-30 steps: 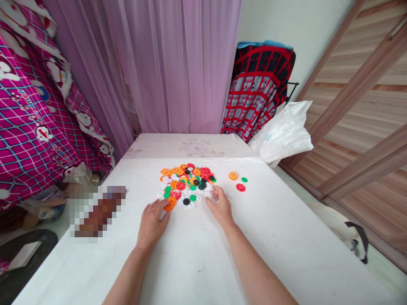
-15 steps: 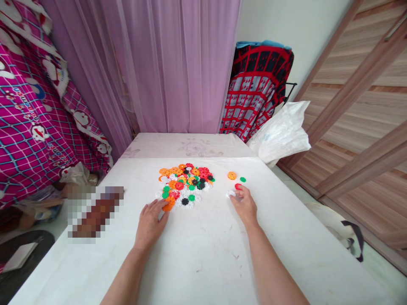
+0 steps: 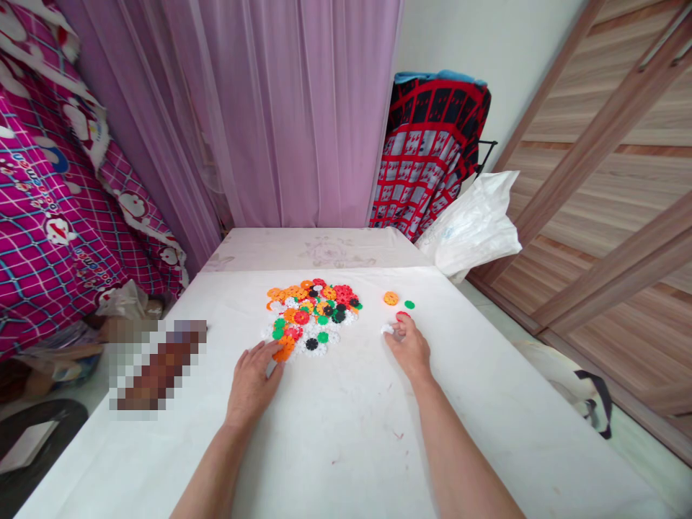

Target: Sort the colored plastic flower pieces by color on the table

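Observation:
A heap of interlocking plastic snowflake discs (image 3: 303, 317) in orange, red, green, black and white lies on the white-covered table (image 3: 335, 418). My left hand (image 3: 254, 378) rests at the heap's near left edge, fingers loosely spread, its fingertips touching an orange disc (image 3: 284, 350). To the right of the heap, my right hand (image 3: 411, 349) has thumb and index finger closed on a white snowflake disc (image 3: 387, 329) at the tabletop. Just beyond those fingers is a red disc (image 3: 403, 316), partly covered by them. Farther back lie an orange disc (image 3: 391, 298) and a green disc (image 3: 409, 305).
A blurred-out brown object (image 3: 159, 367) lies on the table's left side. Past the far right corner stands a white plastic bag (image 3: 476, 227). Purple curtains (image 3: 292, 115) hang behind the table, and a wooden wardrobe (image 3: 605, 180) stands to the right.
The whole view has shifted slightly to the left. Both hands keep nearly the same places, and the right fingers are now closer around the white disc.

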`<action>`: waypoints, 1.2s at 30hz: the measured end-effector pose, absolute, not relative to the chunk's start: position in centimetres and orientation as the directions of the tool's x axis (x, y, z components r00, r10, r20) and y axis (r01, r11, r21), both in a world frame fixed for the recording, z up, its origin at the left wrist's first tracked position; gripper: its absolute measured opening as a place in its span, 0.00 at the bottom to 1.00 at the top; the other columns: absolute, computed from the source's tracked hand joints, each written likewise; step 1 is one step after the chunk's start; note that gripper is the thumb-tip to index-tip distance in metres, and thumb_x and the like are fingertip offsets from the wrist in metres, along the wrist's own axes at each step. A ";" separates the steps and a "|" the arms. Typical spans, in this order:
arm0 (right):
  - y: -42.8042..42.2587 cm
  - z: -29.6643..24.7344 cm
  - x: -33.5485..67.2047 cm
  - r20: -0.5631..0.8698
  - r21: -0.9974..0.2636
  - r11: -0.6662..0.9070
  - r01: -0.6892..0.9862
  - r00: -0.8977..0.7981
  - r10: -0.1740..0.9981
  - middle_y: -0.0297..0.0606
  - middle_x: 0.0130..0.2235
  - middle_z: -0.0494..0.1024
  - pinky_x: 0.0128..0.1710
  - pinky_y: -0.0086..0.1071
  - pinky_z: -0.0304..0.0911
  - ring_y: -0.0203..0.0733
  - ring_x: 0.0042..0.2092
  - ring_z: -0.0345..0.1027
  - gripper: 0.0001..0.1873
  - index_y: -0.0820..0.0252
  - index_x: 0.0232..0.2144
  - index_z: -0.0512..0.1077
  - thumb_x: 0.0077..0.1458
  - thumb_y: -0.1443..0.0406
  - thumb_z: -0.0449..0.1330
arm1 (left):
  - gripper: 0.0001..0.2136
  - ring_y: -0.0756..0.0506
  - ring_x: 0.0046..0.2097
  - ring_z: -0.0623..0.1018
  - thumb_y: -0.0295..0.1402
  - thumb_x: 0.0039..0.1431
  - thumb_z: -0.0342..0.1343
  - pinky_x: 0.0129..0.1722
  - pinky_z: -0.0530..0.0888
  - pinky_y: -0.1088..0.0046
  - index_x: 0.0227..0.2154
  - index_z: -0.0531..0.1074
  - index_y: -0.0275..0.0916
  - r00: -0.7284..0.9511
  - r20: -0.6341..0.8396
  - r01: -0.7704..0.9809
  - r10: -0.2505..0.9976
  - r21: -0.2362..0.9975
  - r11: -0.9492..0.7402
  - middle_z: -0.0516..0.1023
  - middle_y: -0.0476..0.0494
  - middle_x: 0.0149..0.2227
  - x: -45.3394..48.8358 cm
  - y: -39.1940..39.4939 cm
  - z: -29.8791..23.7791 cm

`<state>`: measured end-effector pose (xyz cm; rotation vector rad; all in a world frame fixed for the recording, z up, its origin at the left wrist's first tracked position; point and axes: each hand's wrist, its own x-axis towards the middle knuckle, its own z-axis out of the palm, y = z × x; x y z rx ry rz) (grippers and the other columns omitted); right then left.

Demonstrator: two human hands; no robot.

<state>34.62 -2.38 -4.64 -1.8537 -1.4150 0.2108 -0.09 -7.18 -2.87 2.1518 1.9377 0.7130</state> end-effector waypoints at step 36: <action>-3.4 -4.6 32.0 0.414 -0.750 0.087 0.655 0.363 0.835 0.38 0.32 0.79 0.34 0.33 0.62 0.41 0.30 0.70 0.24 0.59 0.44 0.71 0.51 0.54 0.48 | 0.18 0.41 0.59 0.70 0.36 0.59 0.49 0.61 0.61 0.57 0.52 0.70 0.45 0.011 0.248 0.918 0.969 0.382 -0.108 0.75 0.42 0.54 0.6 -7.0 -2.3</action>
